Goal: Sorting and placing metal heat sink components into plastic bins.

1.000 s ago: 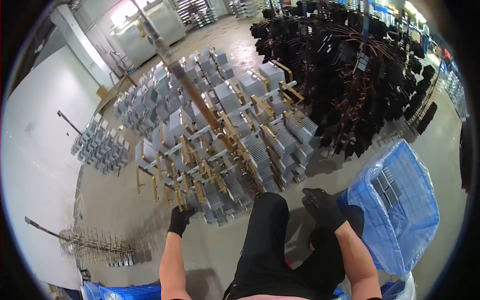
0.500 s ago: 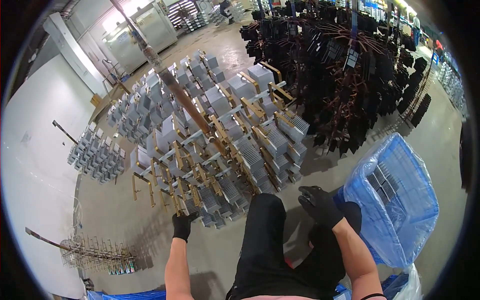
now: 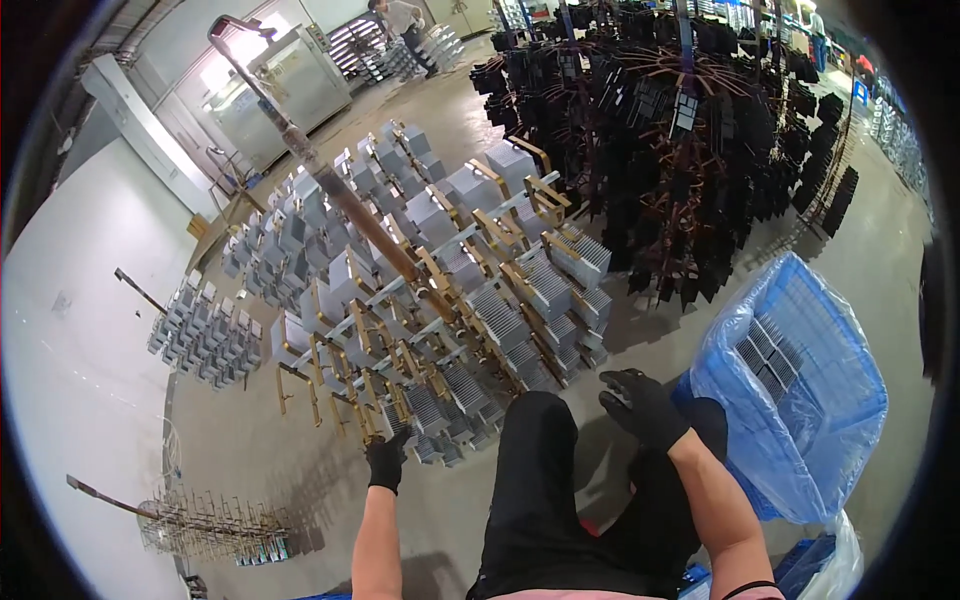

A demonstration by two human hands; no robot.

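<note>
Grey finned blocks [image 3: 497, 312] fill most of the rack [image 3: 357, 214], bare hooks [image 3: 315, 385] mark its near-left edge, and finned pieces [image 3: 770, 355] occupy the blue crate [image 3: 838, 305]; the left hand [image 3: 384, 465] meets the rack's near edge, finger closure indeterminable, while the right hand [image 3: 645, 412] holds its fingers apart.

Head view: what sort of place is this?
Probably a factory floor, perhaps a metal-finishing shop. A rack carries rows of grey finned metal blocks, many black parts hang beyond it on the right, and a plastic-lined blue crate holds finned pieces.
</note>
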